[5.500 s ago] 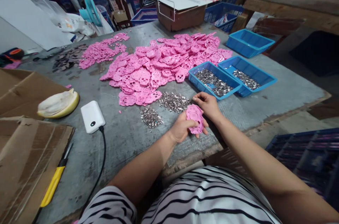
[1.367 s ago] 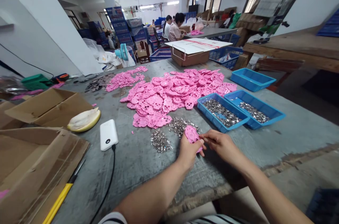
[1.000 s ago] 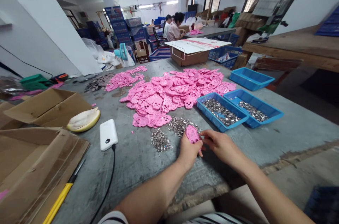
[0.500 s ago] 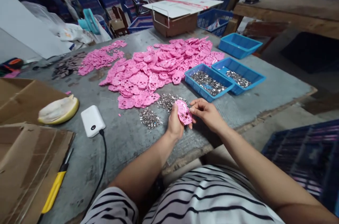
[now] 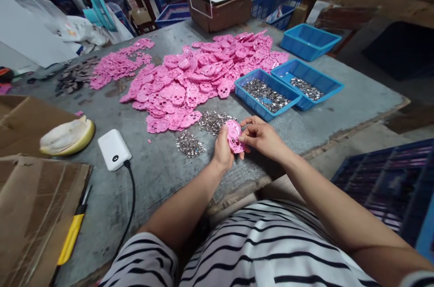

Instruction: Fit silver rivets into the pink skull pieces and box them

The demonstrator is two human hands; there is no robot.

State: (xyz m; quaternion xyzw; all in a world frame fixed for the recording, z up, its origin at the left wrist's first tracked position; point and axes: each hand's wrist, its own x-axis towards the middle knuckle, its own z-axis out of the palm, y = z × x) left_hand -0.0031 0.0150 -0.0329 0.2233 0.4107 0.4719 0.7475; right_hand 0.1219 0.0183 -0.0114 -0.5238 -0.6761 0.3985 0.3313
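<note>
My left hand (image 5: 223,150) is closed around the edge of a pink skull-shaped plastic piece (image 5: 233,130), which has dark holes near its lower end. From the right, my right hand (image 5: 260,137) meets the piece, thumb and forefinger pinched against its face. Whatever lies between those fingertips is too small to make out. Just beyond the hands are two heaps of small shiny metal bits, a larger heap (image 5: 213,120) and a smaller heap (image 5: 190,144). A big pile of similar pink pieces (image 5: 200,74) spreads behind them.
Two blue trays of metal bits, a nearer tray (image 5: 251,101) and a farther tray (image 5: 327,92), stand right of the pile. Another blue tray (image 5: 310,45) is behind. Leftward lie a white power bank (image 5: 113,149), fruit rind (image 5: 68,138), yellow-handled tool (image 5: 72,237) and cardboard (image 5: 40,214).
The camera has tipped down slightly, so the table appears higher in the picture. My right fingertips have come from the piece's edge onto its face. My left hand keeps its hold.
</note>
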